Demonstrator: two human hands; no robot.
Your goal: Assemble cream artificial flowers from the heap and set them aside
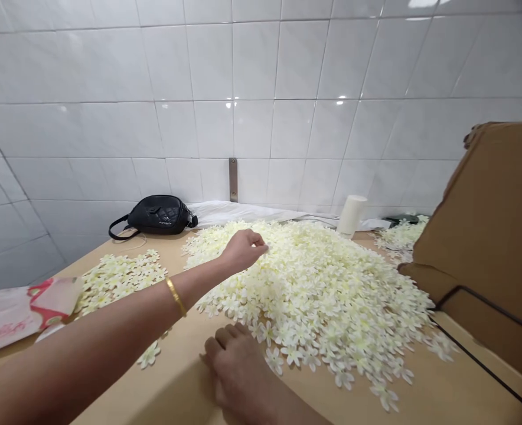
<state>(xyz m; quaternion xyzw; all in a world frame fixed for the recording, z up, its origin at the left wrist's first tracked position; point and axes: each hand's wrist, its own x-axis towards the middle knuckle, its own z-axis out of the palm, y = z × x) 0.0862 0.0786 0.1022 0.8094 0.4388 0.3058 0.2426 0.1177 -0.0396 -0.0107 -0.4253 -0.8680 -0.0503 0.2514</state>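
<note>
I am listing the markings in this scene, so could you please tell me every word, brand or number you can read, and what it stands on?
Black bag: small pale lettering, too small to read.
White-and-red bag: red lettering, too blurred to read.
No other text shows.

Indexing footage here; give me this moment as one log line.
left hand: over flowers, grip unclear | right hand: curled, near flowers' front edge | bag: on table, near wall
</note>
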